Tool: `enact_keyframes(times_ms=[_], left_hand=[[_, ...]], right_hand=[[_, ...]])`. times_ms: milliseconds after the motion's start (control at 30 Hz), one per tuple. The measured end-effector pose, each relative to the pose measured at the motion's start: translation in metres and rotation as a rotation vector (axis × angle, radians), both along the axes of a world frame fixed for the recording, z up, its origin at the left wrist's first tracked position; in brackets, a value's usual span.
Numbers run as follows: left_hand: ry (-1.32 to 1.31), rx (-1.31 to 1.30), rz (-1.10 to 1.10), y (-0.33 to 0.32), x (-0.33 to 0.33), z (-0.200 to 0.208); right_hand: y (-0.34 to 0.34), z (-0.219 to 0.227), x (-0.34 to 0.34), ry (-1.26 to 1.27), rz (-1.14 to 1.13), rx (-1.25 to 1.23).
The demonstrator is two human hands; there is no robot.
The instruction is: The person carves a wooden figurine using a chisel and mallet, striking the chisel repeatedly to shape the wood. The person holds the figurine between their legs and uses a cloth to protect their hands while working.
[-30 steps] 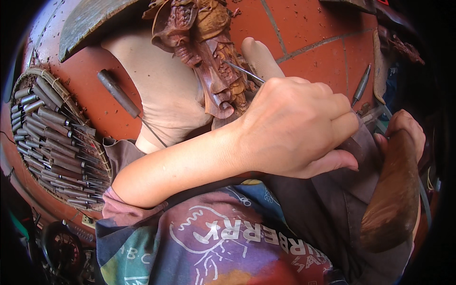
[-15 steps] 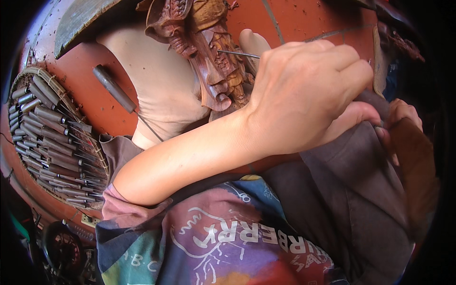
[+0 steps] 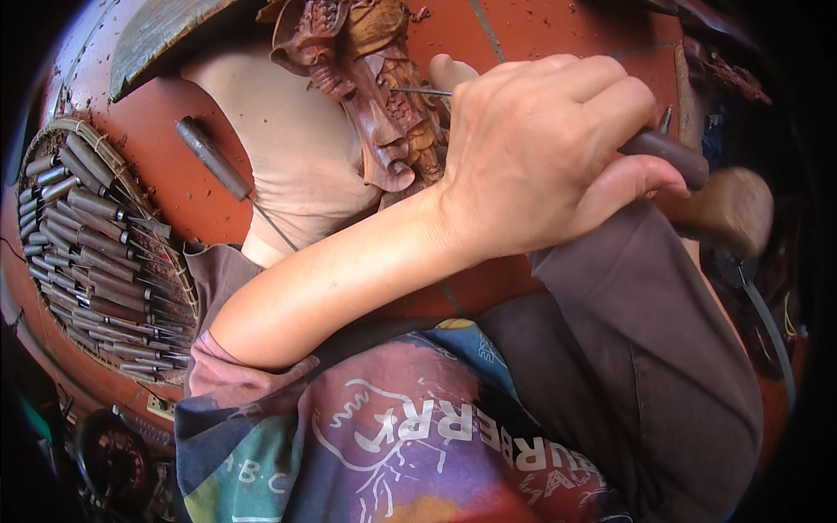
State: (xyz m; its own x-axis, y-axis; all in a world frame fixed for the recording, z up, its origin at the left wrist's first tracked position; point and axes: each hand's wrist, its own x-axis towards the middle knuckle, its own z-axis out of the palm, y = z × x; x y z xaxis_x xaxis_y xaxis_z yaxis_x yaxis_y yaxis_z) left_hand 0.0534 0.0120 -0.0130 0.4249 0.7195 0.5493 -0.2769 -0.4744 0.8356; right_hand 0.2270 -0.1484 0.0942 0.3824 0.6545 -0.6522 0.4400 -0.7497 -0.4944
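I see my left hand (image 3: pixel 545 157) closed around one chisel (image 3: pixel 667 152), dark handle sticking out to the right past the thumb and its thin steel shaft running left to touch the wood carving (image 3: pixel 366 96). That carving (one piece, reddish-brown, densely cut) sits far centre, resting against a bare foot (image 3: pixel 296 148) whose big toe shows just behind the knuckles. On the right, one wooden mallet (image 3: pixel 728 209) hangs blurred just beside the chisel's handle end; the right hand that carries it is hidden behind the mallet head and my knee, so I cannot tell how it grips.

One more loose chisel (image 3: pixel 214 161) lies on the red tiled floor (image 3: pixel 558 26) left of the foot, its blade pointing near. Further left stands one round woven basket (image 3: pixel 65 131) packed with dark-handled carving tools, too many and too overlapped for an exact count, well over twenty. Wood chips dot the floor around the carving.
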Motion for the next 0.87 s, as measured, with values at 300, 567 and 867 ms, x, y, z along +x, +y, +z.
enact_keyframes(times_ms=[300, 567, 867], left_hand=[[0.174, 0.026, -0.116, -0.005, -0.014, 0.005], [0.273, 0.091, -0.323, -0.021, -0.033, 0.021], [0.191, 0.018, -0.319, -0.010, -0.023, 0.023]], right_hand=[[-0.006, 0.000, 0.000, 0.021, -0.051, -0.002], [-0.004, 0.007, 0.006, 0.007, -0.039, 0.007], [0.008, 0.029, 0.013, -0.055, 0.085, -0.058]])
